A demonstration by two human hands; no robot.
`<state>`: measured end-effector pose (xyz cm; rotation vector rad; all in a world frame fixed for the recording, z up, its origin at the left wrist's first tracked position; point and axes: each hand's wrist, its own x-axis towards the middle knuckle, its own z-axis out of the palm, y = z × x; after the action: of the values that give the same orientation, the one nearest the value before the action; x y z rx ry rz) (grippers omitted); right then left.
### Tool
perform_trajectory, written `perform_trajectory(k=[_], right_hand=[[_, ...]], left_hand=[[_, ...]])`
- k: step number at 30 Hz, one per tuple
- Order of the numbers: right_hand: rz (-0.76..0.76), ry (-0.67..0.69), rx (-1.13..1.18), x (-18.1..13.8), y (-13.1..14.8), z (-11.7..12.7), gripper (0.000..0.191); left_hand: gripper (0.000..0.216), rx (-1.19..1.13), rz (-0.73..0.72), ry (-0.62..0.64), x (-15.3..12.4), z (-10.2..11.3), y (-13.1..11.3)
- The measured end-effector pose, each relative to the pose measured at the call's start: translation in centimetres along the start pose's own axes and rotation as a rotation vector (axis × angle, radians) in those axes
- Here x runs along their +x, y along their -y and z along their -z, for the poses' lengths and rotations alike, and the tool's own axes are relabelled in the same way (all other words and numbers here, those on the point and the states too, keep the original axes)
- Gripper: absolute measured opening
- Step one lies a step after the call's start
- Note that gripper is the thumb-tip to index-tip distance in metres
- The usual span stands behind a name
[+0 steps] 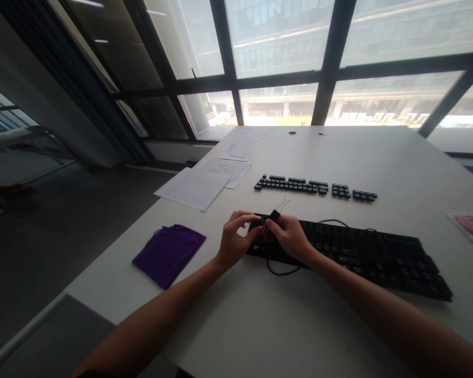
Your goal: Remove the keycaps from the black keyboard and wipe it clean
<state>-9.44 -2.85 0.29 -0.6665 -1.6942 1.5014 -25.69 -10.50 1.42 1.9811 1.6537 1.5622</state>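
Your 2 hands meet over the keyboard's (355, 252) left end: your right hand (289, 237) pinches a wire keycap puller (276, 212), your left hand (233, 239) curls beside it. The puller looks light and springy; grip its black handle. Loose keycaps (313, 186) lie beyond, a purple pouch (168, 253) left.

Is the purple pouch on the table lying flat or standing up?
Flat. The purple pouch lies spread on the table, left of both hands.

White table (339, 152): keyboard (362, 252), keycaps (311, 186), papers (205, 184)
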Motion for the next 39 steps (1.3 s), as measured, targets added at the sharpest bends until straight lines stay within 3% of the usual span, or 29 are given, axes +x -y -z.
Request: perform_trajectory(k=[3, 6, 10, 15, 21, 31, 39], right_hand=[[-0.025, -0.071, 0.050, 0.1, -0.1, -0.1, 0.035], [0.007, -0.225, 0.101, 0.2, -0.1, 0.0, 0.036], [0.050, -0.397, 0.155, 0.1, 0.1, 0.2, 0.034], [0.051, -0.384, 0.170, 0.1, 0.2, 0.3, 0.034], [0.024, -0.357, 0.199, 0.1, 0.2, 0.4, 0.035], [-0.022, -0.289, 0.215, 0.3, 0.4, 0.3, 0.038], [-0.030, -0.281, 0.196, 0.2, 0.4, 0.4, 0.037]], left_hand=[[0.015, -0.018, 0.070, -0.010, 0.1, 0.1, 0.4], [0.017, -0.021, 0.117, -0.001, 0.3, 0.5, 1.3], [0.019, 0.056, 0.145, 0.053, 2.2, 0.8, 3.2], [0.018, 0.216, 0.267, 0.219, 6.7, -1.5, 6.3], [0.016, 0.310, 0.256, 0.245, 10.2, -4.8, 9.9], [0.010, 0.355, 0.109, 0.214, 10.4, -4.3, 11.7], [0.010, 0.371, 0.084, 0.159, 11.5, -5.6, 12.9]])
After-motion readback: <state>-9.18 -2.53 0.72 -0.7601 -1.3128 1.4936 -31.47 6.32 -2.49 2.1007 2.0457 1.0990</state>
